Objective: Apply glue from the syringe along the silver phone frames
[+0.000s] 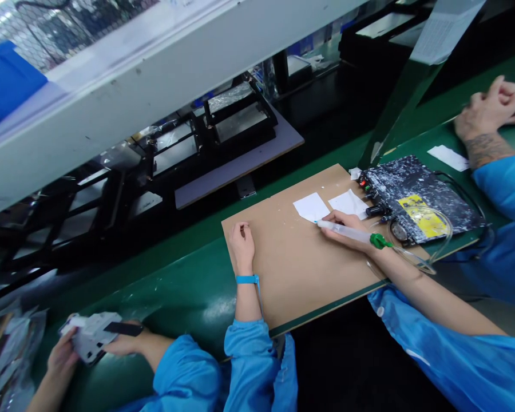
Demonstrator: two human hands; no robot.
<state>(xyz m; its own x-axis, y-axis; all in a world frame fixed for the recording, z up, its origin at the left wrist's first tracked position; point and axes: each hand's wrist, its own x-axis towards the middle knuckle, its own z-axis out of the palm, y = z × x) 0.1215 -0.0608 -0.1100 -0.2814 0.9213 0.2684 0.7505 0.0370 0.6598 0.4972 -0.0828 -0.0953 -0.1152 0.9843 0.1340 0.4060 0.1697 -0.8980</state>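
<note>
Here the right hand (347, 224) grips a syringe (347, 232) over white paper (311, 207), left hand (242, 243) loosely curled, empty; no legible writing.

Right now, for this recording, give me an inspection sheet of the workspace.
Surface: brown board on a green belt.
Job's things: syringe with a green fitting, tip at a white slip; a second slip beside it.
Clutter: spattered control box with a yellow label at the board's far end.
Grips: right hand closed on the syringe; left hand loosely curled, resting on the board, holding nothing, blue wrist strap.
Cables: clear tube looping from the syringe; black lead by the box.
Surroundings: co-workers' hands on either side, one pair holding a grey part; black frames beyond the belt.
</note>
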